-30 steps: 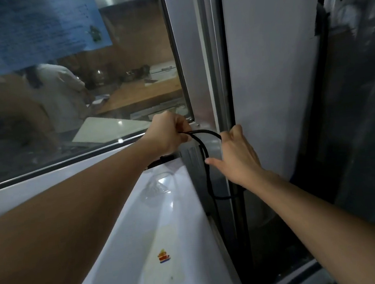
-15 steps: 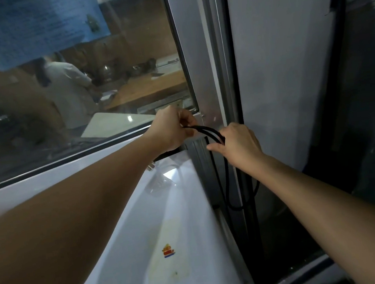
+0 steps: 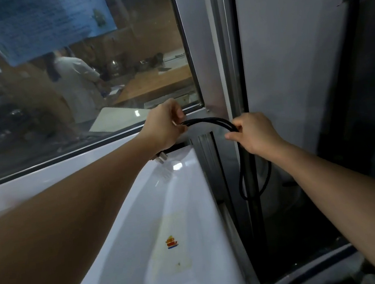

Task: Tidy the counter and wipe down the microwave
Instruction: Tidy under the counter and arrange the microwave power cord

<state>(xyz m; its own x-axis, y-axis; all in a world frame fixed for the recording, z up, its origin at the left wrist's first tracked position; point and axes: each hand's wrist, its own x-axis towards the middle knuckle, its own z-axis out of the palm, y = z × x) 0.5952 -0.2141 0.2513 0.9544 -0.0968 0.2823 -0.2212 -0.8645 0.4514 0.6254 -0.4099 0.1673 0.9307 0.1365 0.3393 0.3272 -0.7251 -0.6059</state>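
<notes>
A black power cord [image 3: 212, 122] arches in doubled strands between my two hands, above the far corner of the white microwave top [image 3: 158, 220]. My left hand [image 3: 165, 127] grips one end of the arch, and a metal plug [image 3: 160, 158] sticks out below that wrist. My right hand [image 3: 253, 132] pinches the other end of the cord. Below it a loop of cord [image 3: 254, 181] hangs in the dark gap beside the microwave.
A glass window [image 3: 81, 83] with a metal frame [image 3: 206, 46] stands just behind the microwave; a person in white is visible through it. A blue paper [image 3: 39, 23] is stuck on the glass. A grey wall panel [image 3: 292, 48] and dark space lie to the right.
My right hand has slid right along the cord and curled round it, stretching the doubled strands into a wider arch. The hanging loop has dropped lower. My left hand keeps its hold.
</notes>
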